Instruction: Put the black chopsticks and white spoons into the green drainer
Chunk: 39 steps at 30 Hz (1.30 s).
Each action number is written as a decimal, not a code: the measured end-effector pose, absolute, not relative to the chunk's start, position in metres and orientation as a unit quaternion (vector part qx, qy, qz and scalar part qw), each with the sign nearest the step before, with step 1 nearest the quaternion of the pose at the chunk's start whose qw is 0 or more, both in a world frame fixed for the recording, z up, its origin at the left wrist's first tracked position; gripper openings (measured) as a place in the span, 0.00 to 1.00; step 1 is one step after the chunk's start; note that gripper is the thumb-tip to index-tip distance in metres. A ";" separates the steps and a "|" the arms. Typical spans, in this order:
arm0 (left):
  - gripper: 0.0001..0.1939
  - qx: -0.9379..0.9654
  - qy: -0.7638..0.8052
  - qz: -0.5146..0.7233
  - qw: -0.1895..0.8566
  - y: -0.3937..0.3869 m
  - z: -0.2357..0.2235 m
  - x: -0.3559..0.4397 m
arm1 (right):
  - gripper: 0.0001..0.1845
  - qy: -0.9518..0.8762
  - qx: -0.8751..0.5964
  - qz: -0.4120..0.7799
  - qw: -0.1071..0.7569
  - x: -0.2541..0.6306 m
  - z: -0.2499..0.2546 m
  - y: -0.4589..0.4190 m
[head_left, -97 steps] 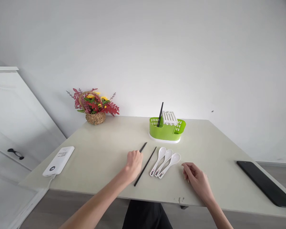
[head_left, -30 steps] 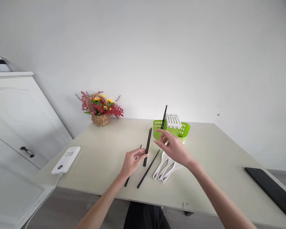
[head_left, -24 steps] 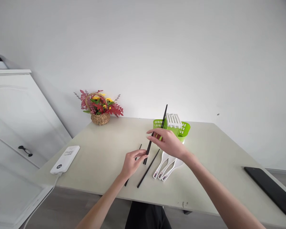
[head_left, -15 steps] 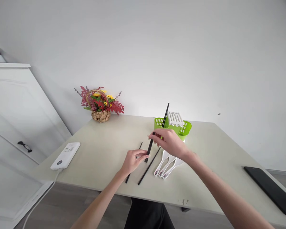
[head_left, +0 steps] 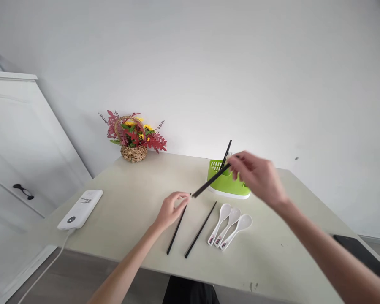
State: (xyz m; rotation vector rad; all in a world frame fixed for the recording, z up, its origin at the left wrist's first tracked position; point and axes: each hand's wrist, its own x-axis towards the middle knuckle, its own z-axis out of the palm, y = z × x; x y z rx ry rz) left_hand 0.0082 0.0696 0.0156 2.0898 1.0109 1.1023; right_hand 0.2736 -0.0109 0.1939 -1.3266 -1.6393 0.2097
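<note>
My right hand (head_left: 256, 175) is closed on the upper end of a pair of black chopsticks (head_left: 210, 180), slanting down to the left in front of the green utensil holder (head_left: 228, 183). Their lower end is beside the fingertips of my left hand (head_left: 172, 207). That hand has its thumb and fingers apart, with nothing held between them. Under its fingertips lies a single black chopstick (head_left: 176, 232), and another loose chopstick (head_left: 201, 230) lies to the right on the table. Black chopsticks (head_left: 227, 151) stand upright in the holder's left compartment. My right hand hides part of the holder.
Three white spoons (head_left: 229, 228) lie fanned out on the table (head_left: 272, 261). A flower basket (head_left: 134, 153) stands at the back left. Nearer on the left is a white power bank (head_left: 80, 210) with a cable. A black phone-like slab (head_left: 361, 255) rests at the right edge.
My right hand has lifted the chopsticks up and right, toward the holder, tilting them flatter. My left hand has let go of their lower end. The spoon bowls are now uncovered.
</note>
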 end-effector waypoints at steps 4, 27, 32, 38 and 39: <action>0.18 0.732 0.444 0.445 0.263 0.099 0.010 -0.004 | 0.21 -0.615 -0.562 -0.005 0.553 0.315 0.231 0.015; 0.18 0.824 0.445 0.280 0.213 0.104 -0.001 -0.007 | 0.21 -0.640 -0.710 -0.031 0.292 0.349 0.204 0.136; 0.18 0.844 0.433 0.269 0.163 0.103 0.001 -0.002 | 0.14 -0.795 -0.567 -0.010 0.216 0.316 0.194 0.072; 0.18 0.868 0.400 0.258 0.142 0.097 0.002 0.000 | 0.13 -0.911 -0.409 0.031 -0.043 0.272 0.119 0.026; 0.18 0.871 0.393 0.256 0.146 0.095 0.003 -0.001 | 0.13 -0.917 -0.393 0.024 -0.069 0.266 0.106 0.024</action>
